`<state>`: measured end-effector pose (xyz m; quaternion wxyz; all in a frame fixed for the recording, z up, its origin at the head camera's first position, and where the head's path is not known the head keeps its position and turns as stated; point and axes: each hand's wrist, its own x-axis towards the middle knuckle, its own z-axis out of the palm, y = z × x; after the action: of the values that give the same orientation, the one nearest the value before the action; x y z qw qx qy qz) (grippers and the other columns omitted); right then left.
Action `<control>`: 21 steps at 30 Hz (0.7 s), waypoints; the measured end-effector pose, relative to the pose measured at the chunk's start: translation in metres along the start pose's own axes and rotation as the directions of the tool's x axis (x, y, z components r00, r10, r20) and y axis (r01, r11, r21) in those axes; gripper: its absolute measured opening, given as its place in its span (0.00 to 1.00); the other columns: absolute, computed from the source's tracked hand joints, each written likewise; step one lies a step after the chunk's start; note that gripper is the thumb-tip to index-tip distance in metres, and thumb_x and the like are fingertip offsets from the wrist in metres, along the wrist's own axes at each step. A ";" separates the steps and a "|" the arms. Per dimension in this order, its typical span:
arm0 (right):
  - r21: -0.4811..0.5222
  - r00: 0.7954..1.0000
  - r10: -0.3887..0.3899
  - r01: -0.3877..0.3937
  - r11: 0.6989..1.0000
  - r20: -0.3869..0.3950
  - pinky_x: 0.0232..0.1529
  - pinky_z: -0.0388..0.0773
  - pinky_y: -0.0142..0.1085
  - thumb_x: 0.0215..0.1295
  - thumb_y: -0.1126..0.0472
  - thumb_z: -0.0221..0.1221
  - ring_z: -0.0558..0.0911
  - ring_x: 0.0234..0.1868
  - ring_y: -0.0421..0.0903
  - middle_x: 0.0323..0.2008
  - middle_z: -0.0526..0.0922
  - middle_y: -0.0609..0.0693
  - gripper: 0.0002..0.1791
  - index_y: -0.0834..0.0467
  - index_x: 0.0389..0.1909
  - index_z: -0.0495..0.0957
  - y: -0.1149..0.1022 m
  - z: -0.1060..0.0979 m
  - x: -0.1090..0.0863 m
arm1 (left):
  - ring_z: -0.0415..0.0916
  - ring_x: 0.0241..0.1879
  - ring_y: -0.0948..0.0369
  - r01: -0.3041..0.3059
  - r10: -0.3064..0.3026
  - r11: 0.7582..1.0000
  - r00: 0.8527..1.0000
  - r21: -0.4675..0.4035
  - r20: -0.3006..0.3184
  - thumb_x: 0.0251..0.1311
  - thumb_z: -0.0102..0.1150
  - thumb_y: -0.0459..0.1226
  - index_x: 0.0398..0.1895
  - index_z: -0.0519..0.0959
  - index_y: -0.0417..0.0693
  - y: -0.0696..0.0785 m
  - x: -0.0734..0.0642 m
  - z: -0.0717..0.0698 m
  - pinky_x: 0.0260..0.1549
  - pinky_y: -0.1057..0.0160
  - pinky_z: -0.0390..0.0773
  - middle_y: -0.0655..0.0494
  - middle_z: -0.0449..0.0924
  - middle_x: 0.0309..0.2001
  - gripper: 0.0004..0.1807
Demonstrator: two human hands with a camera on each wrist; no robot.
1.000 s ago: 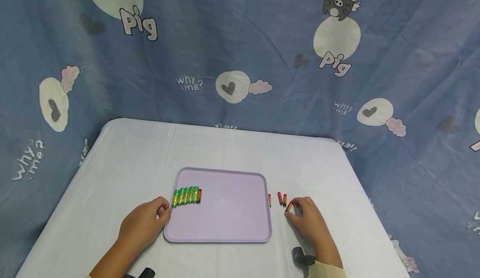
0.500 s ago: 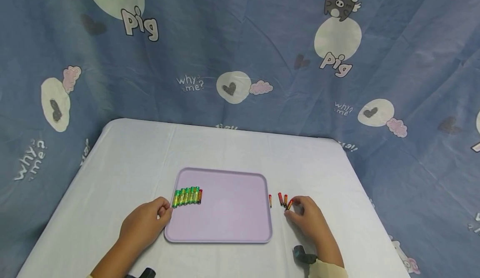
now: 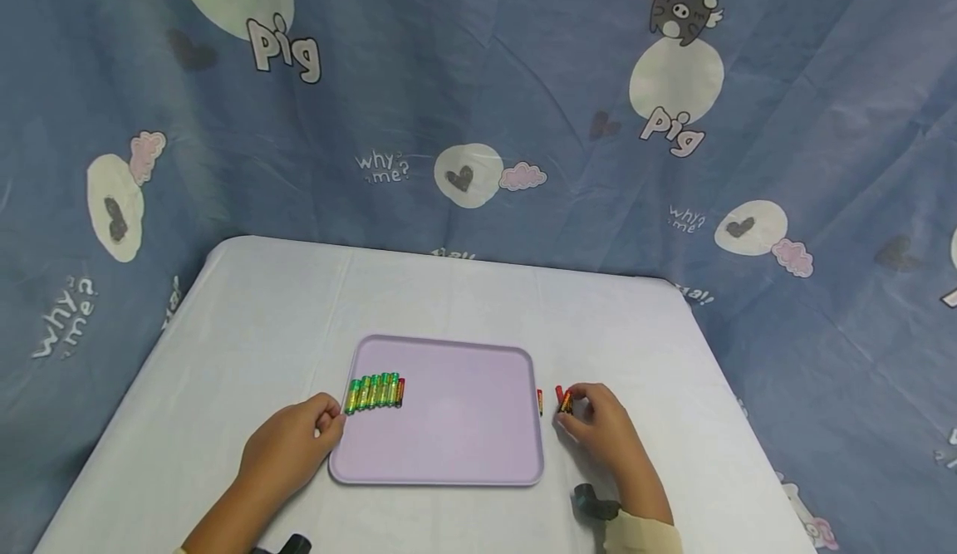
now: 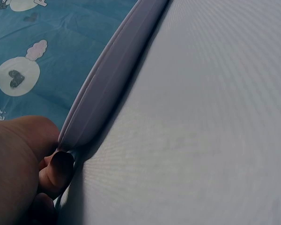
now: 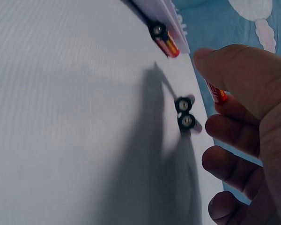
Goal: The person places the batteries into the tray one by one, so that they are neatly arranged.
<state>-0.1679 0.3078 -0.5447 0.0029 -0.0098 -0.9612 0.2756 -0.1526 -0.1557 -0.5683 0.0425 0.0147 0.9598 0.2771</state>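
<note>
My left hand (image 3: pixel 295 442) pinches the left rim of a lilac tray (image 3: pixel 449 446) between thumb and curled fingers. In the left wrist view the thumb (image 4: pixel 40 133) meets the tray's edge (image 4: pixel 100 89). Inside the tray, at its left, several green batteries (image 3: pixel 372 391) lie in a row, with a red-and-black battery (image 3: pixel 400 393) at the right end. My right hand (image 3: pixel 601 425), right of the tray, pinches a red battery (image 5: pixel 218 93) between thumb and forefinger. Below it in the right wrist view, two batteries (image 5: pixel 183 104) lie side by side on the table, ends toward the camera.
Another red battery (image 3: pixel 540 402) lies along the tray's right outer wall. A white cloth covers the table (image 3: pixel 449 288). Behind it hangs a blue printed curtain (image 3: pixel 478 80). Dark wrist-camera mounts (image 3: pixel 594 502) show below the hands.
My right hand has shifted left with its pinched battery, from beside the loose red batteries to overlapping them. The left hand keeps its place at the tray rim.
</note>
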 end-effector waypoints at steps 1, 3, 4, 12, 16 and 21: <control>0.001 1.000 -0.006 0.006 1.000 -0.003 0.50 0.76 0.45 0.59 0.57 0.75 0.76 0.44 0.43 0.48 0.81 0.47 0.23 0.55 0.55 0.81 -0.001 0.001 0.001 | 0.68 0.28 0.61 -0.001 0.001 1.000 1.000 0.000 0.000 0.68 0.62 0.47 0.37 0.79 0.58 0.000 0.000 0.000 0.25 0.59 0.64 0.63 0.72 0.25 0.06; 0.008 0.999 -0.031 0.031 0.999 -0.016 0.49 0.76 0.44 0.58 0.57 0.76 0.76 0.43 0.43 0.46 0.80 0.47 0.23 0.54 0.54 0.82 -0.003 0.002 0.002 | 0.68 0.28 0.61 -0.003 0.003 1.000 1.000 0.000 -0.001 0.68 0.62 0.47 0.37 0.78 0.59 0.000 0.000 0.000 0.25 0.59 0.64 0.63 0.72 0.25 0.06; 0.009 0.999 -0.046 0.047 0.999 -0.023 0.48 0.76 0.43 0.57 0.57 0.76 0.76 0.42 0.43 0.45 0.80 0.47 0.23 0.54 0.53 0.82 -0.003 0.003 0.002 | 0.68 0.28 0.61 -0.004 0.004 1.000 1.000 0.000 0.000 0.68 0.62 0.47 0.37 0.78 0.59 -0.001 0.000 0.000 0.25 0.59 0.64 0.63 0.72 0.25 0.06; 0.035 0.993 -0.115 0.116 0.993 -0.033 0.45 0.74 0.40 0.58 0.58 0.76 0.76 0.41 0.45 0.41 0.78 0.48 0.20 0.53 0.50 0.81 -0.012 0.007 0.009 | 0.68 0.27 0.61 -0.009 0.009 1.000 1.000 0.001 -0.010 0.67 0.62 0.46 0.36 0.78 0.58 0.001 -0.001 -0.001 0.25 0.59 0.64 0.64 0.72 0.25 0.06; 0.042 0.989 -0.143 0.145 0.989 -0.033 0.43 0.74 0.39 0.58 0.58 0.76 0.75 0.39 0.43 0.39 0.78 0.48 0.21 0.53 0.50 0.81 -0.018 0.009 0.013 | 0.68 0.27 0.61 -0.015 0.015 1.000 1.000 0.001 -0.015 0.67 0.62 0.46 0.36 0.78 0.58 0.001 -0.001 -0.001 0.25 0.60 0.64 0.64 0.72 0.25 0.06; 0.039 0.984 -0.178 0.179 0.983 -0.028 0.41 0.73 0.37 0.57 0.58 0.77 0.74 0.37 0.43 0.41 0.79 0.49 0.22 0.54 0.51 0.82 -0.027 0.013 0.017 | 0.68 0.27 0.61 -0.013 0.013 1.000 1.000 0.002 -0.013 0.67 0.62 0.46 0.36 0.79 0.57 0.002 -0.001 -0.001 0.26 0.60 0.65 0.64 0.72 0.25 0.06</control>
<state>-0.1859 0.2786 -0.5418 0.0394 0.0733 -0.9522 0.2939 -0.1521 -0.1550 -0.5664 0.0342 0.0193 0.9602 0.2766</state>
